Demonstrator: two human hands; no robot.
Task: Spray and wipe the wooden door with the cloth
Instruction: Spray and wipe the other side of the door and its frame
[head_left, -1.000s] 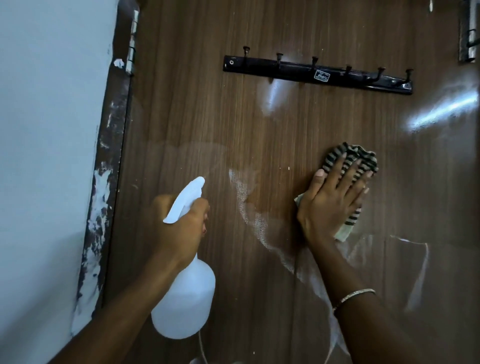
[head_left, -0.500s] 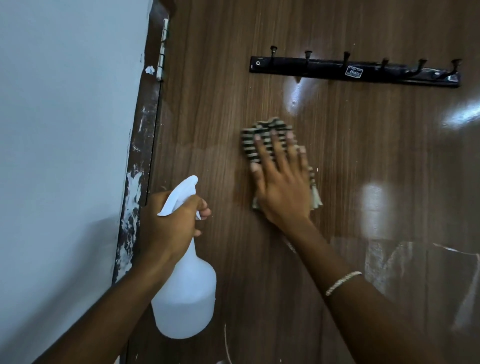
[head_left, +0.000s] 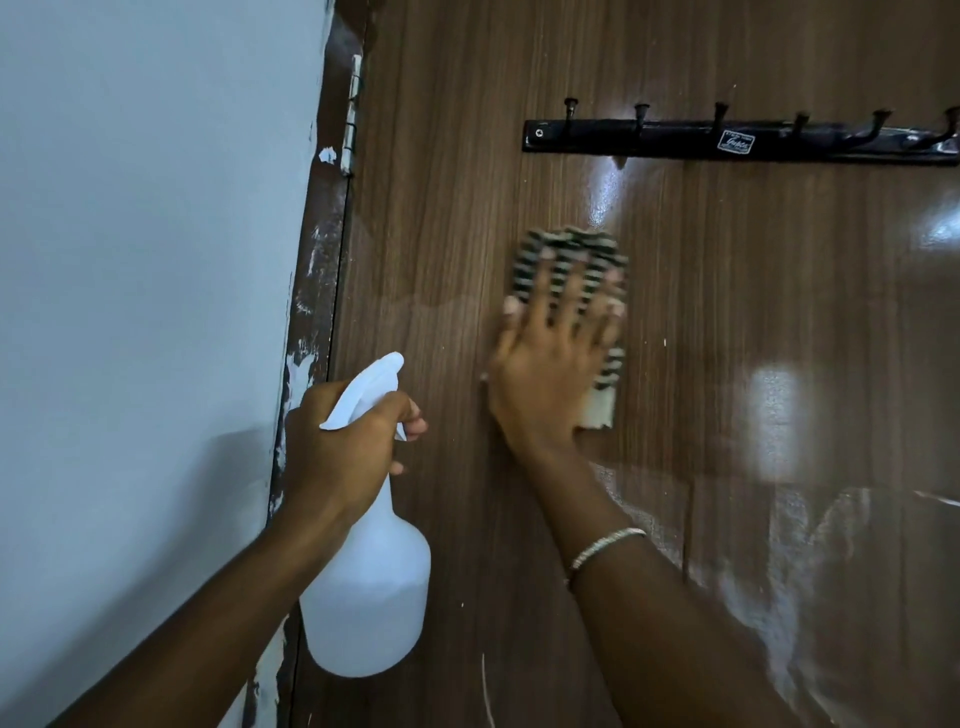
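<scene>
The right hand (head_left: 550, 364), fingers spread flat, presses the striped cloth (head_left: 571, 260) (blurred) against the wooden door (head_left: 441, 234), while at its eight o'clock the left hand (head_left: 337, 447) grips a white spray bottle (head_left: 369, 597).

Worn items: one thin bracelet (head_left: 605, 545), silver-coloured, fine beaded or chain-link texture, encircling the wrist behind the right grip (head_left: 550, 364). Both forearms (head_left: 675, 623) are bare to the frame edge.
</scene>
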